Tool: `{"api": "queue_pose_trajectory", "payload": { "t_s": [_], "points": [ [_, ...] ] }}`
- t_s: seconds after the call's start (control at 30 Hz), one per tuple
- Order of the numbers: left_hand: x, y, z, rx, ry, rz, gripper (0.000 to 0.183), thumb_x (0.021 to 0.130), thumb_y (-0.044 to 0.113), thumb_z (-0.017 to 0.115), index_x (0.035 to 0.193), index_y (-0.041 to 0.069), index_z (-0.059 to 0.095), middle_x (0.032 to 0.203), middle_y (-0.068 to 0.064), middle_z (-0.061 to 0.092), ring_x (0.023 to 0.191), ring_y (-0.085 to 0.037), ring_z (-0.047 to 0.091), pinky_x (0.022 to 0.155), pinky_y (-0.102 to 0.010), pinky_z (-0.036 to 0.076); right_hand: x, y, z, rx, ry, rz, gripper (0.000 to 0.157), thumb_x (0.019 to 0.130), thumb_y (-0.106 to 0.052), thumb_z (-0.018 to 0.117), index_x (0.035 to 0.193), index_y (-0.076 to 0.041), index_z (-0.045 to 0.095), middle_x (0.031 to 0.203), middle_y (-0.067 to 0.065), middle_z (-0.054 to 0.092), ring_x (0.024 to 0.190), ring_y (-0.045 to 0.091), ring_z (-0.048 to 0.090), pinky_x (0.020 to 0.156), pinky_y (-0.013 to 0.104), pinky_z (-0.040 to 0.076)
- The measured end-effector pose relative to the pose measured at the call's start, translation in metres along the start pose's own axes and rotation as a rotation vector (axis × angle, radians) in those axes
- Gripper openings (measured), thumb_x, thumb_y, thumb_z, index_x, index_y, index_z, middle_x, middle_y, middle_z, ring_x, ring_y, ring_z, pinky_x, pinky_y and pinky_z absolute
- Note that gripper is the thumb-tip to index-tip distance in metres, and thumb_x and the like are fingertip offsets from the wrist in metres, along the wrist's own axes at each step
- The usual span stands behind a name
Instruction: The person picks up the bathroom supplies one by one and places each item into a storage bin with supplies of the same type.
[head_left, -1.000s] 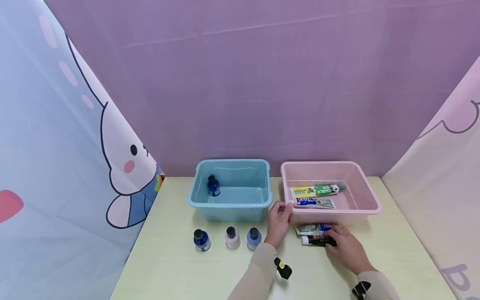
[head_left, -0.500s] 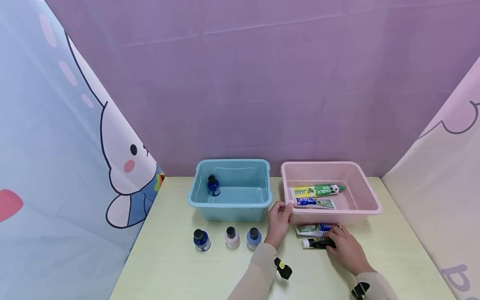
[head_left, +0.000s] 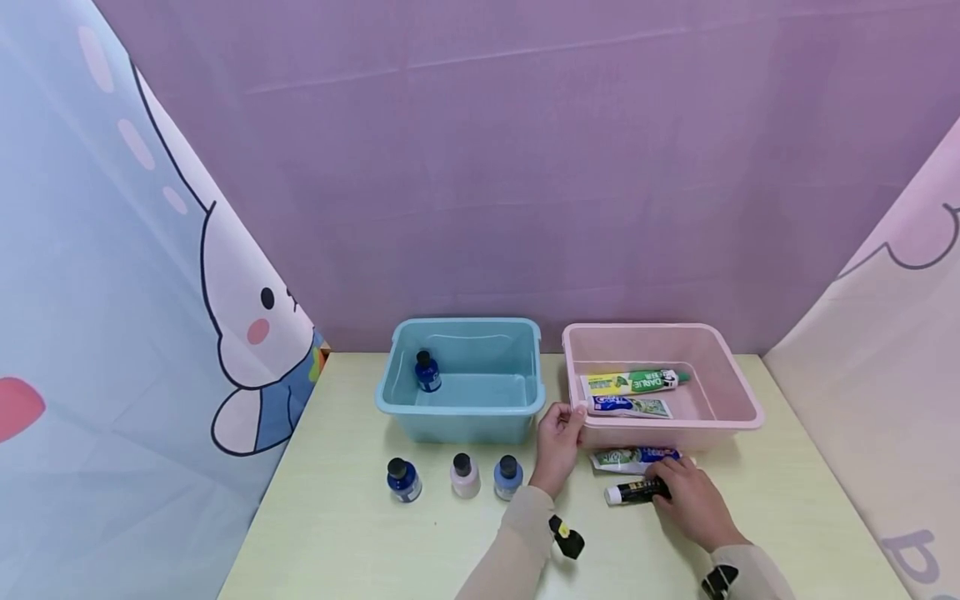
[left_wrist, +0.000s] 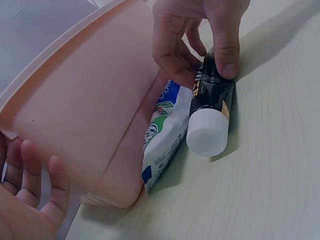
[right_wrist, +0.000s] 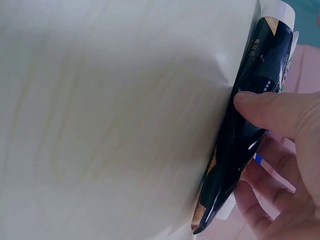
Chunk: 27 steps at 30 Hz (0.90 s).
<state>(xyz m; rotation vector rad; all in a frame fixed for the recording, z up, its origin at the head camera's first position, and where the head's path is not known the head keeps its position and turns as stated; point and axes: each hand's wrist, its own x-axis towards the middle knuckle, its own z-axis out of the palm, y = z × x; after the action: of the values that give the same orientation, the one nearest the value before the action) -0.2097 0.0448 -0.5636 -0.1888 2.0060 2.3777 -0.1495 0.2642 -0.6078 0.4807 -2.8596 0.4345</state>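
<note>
My right hand [head_left: 693,502] pinches a black toothpaste tube [right_wrist: 250,100] with a white cap, thumb on one side and fingers on the other. In the left wrist view its cap [left_wrist: 207,132] points toward the camera. Beside it, against the pink bin's front wall, lies a blue, green and white toothpaste tube [head_left: 633,459]. My left hand [head_left: 557,446] holds the near left corner of the pink plastic bin [head_left: 675,432], thumb at the rim. Inside that bin lie a yellow-and-green toothpaste tube [head_left: 633,382] and a blue-and-green one [head_left: 630,406].
Left of the pink bin stands a teal bin [head_left: 461,427] with a dark blue bottle [head_left: 427,372] inside. In front of it stand a dark blue bottle [head_left: 405,481], a pale pink bottle [head_left: 465,477] and a light blue bottle [head_left: 507,478], all black-capped.
The black tube has shifted slightly toward the person and tilted, widening the gap to the other loose tube. My right hand moved a little with it; my left hand has stayed put.
</note>
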Motion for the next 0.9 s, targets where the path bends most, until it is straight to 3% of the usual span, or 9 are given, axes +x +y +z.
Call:
{"api": "queue_pose_trajectory", "payload": {
  "t_s": [0.33, 0.7, 0.9],
  "points": [
    [0.0012, -0.0041, -0.0021, -0.012, -0.018, -0.003, 0.022, 0.093, 0.033, 0.062, 0.094, 0.011, 0.058, 0.078, 0.003, 0.054, 0.069, -0.013, 0.052, 0.065, -0.031, 0.049, -0.0017, -0.0008, -0.0031, -0.033, -0.015, -0.02, 0.035, 0.063, -0.015, 0.086, 0.095, -0.017, 0.07, 0.094, -0.002, 0.065, 0.092, 0.024, 0.059, 0.075, 0.046, 0.049],
    [0.0037, -0.006, -0.0021, -0.013, -0.024, -0.018, 0.015, 0.096, 0.026, 0.058, 0.096, 0.011, 0.058, 0.08, 0.003, 0.053, 0.07, -0.013, 0.052, 0.065, -0.029, 0.048, -0.003, -0.0024, -0.0039, 0.005, -0.052, 0.017, 0.032, 0.066, -0.014, 0.085, 0.092, -0.02, 0.069, 0.093, -0.005, 0.069, 0.087, 0.02, 0.065, 0.08, 0.045, 0.052],
    [0.0025, -0.0036, -0.0012, -0.009, -0.013, -0.018, 0.016, 0.096, 0.029, 0.059, 0.095, 0.012, 0.058, 0.081, 0.003, 0.053, 0.071, -0.014, 0.052, 0.065, -0.028, 0.048, -0.0047, -0.0024, -0.0086, -0.01, -0.024, 0.003, 0.031, 0.066, -0.016, 0.085, 0.093, -0.021, 0.069, 0.093, -0.005, 0.069, 0.087, 0.021, 0.066, 0.077, 0.046, 0.052]
  ]
}}
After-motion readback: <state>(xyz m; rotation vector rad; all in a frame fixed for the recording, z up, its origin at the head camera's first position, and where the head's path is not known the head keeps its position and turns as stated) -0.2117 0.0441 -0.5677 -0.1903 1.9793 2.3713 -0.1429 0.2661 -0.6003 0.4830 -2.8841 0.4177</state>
